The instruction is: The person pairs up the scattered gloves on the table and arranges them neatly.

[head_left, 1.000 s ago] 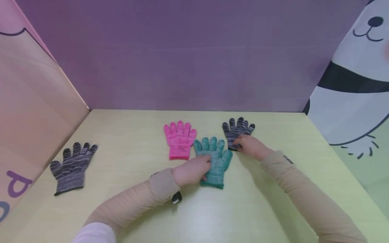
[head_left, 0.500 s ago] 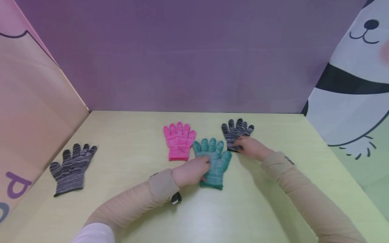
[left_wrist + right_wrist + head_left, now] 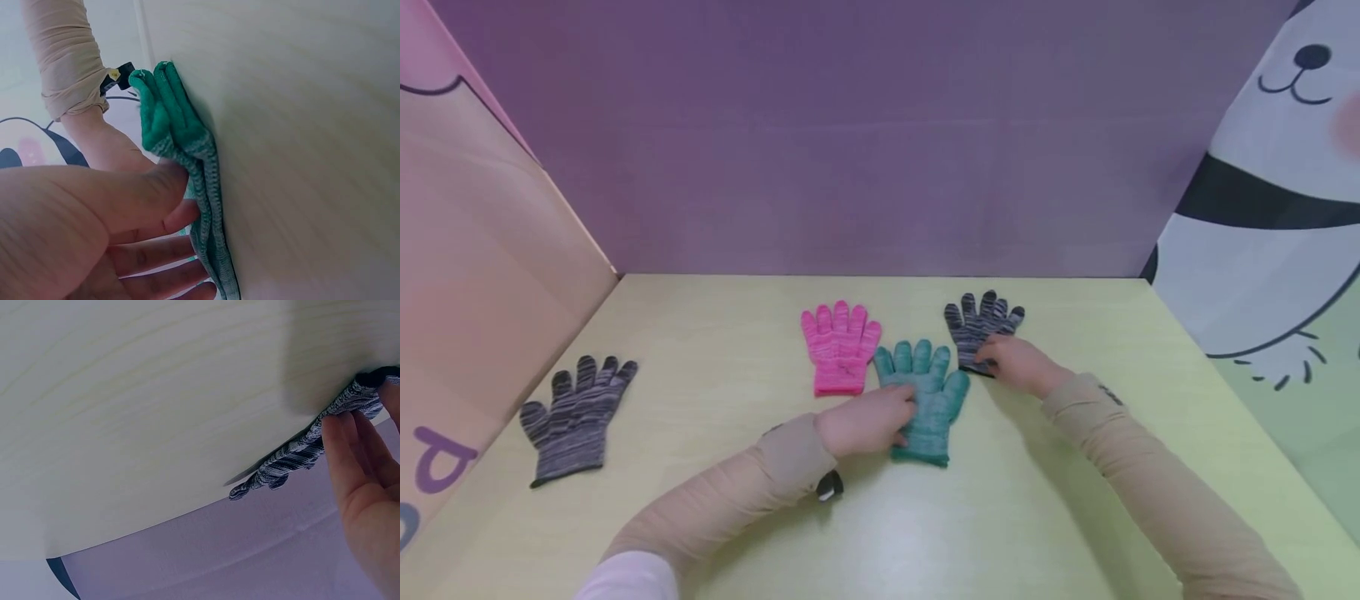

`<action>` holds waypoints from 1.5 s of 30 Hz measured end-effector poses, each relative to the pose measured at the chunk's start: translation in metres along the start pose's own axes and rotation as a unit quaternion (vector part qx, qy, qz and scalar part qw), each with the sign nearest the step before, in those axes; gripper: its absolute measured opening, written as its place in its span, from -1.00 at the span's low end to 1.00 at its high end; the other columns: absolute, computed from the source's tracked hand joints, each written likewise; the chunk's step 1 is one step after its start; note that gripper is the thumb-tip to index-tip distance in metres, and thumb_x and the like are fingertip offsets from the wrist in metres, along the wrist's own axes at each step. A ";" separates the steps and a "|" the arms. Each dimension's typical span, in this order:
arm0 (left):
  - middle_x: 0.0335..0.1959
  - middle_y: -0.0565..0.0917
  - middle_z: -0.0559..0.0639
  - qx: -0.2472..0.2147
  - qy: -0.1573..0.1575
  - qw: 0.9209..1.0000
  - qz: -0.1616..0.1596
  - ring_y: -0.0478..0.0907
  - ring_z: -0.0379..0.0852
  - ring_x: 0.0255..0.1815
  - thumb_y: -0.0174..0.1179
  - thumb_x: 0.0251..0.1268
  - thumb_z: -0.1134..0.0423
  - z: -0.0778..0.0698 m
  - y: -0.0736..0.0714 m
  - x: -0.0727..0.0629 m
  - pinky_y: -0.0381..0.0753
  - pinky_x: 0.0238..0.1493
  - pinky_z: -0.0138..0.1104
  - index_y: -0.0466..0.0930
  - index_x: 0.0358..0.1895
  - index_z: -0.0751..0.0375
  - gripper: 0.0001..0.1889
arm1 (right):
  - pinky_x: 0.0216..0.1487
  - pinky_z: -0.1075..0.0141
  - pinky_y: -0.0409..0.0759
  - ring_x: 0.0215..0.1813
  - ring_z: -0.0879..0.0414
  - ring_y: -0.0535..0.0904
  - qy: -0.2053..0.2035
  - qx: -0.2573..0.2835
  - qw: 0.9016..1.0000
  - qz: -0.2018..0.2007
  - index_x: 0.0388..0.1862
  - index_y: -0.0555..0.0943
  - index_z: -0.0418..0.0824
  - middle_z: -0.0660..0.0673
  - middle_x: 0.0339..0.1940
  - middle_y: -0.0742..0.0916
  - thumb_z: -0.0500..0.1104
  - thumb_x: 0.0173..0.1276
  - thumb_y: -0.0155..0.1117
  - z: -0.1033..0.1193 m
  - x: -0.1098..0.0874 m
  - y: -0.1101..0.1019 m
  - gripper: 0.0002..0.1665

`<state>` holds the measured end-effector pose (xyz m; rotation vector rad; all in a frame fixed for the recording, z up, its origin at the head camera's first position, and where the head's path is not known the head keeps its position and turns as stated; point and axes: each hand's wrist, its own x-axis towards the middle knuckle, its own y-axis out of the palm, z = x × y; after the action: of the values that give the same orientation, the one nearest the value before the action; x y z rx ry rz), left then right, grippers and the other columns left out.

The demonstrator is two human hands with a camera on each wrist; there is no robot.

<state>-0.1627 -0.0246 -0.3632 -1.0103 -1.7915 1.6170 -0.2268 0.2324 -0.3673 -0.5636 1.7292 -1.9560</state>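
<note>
A teal knit glove (image 3: 934, 417) lies flat near the middle of the table, fingers pointing away from me. My left hand (image 3: 867, 421) rests on its left side, thumb by the cuff. In the left wrist view, that glove (image 3: 178, 119) shows layered edges at its darker green cuff, and my fairly straight fingers touch its surface. Behind and to the right lies a black-and-grey striped glove (image 3: 972, 335). My right hand (image 3: 1022, 365) touches its lower right part, covering some of it. In the right wrist view, extended fingertips lie against the striped glove (image 3: 287, 459); the thumb is partly cut off.
A pink glove (image 3: 840, 352) lies just left of the teal one, nearly touching it. Another striped black-and-grey glove (image 3: 574, 425) is at the table's left. A purple panel (image 3: 880, 142) stands along the back edge of the pale table (image 3: 1000, 517), with printed panels at both sides.
Both hands stay on the same gloves, and the gloves keep their places. Only the head view shifts slightly.
</note>
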 end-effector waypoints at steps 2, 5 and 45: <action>-0.30 0.43 -0.08 -0.001 0.004 1.000 -0.003 0.34 -0.26 -0.36 0.30 0.16 0.10 0.000 -0.001 0.000 0.48 -0.28 -0.51 0.62 -0.20 0.21 -0.74 | 0.00 0.04 0.60 -0.10 -0.16 0.62 -0.001 -0.001 1.000 -0.003 -0.17 0.66 -0.37 -0.25 -0.20 0.68 -0.50 0.15 0.21 0.000 0.000 0.000 -0.74; -0.30 0.45 -0.07 -0.003 0.005 1.000 -0.004 0.35 -0.26 -0.36 0.28 0.18 0.08 0.000 -0.002 -0.001 0.49 -0.27 -0.51 0.63 -0.20 0.21 -0.74 | -0.01 0.05 0.61 -0.10 -0.16 0.62 -0.002 -0.003 1.000 -0.008 -0.18 0.66 -0.37 -0.25 -0.21 0.67 -0.50 0.14 0.21 -0.001 0.000 0.001 -0.74; -0.28 0.63 -0.04 -0.100 -0.079 0.990 -0.054 0.55 -0.16 -0.27 0.22 0.26 0.13 0.039 -0.016 -0.054 0.60 -0.15 -0.28 0.58 -0.13 0.23 -0.75 | -0.05 0.07 0.61 -0.16 -0.11 0.61 0.002 -0.008 1.000 -0.012 -0.17 0.67 -0.34 -0.21 -0.25 0.66 -0.49 0.15 0.21 -0.001 -0.002 0.002 -0.73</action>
<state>-0.1647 -0.0918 -0.3477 -0.8731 -2.1123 1.5092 -0.2254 0.2337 -0.3697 -0.5900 1.7497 -1.9620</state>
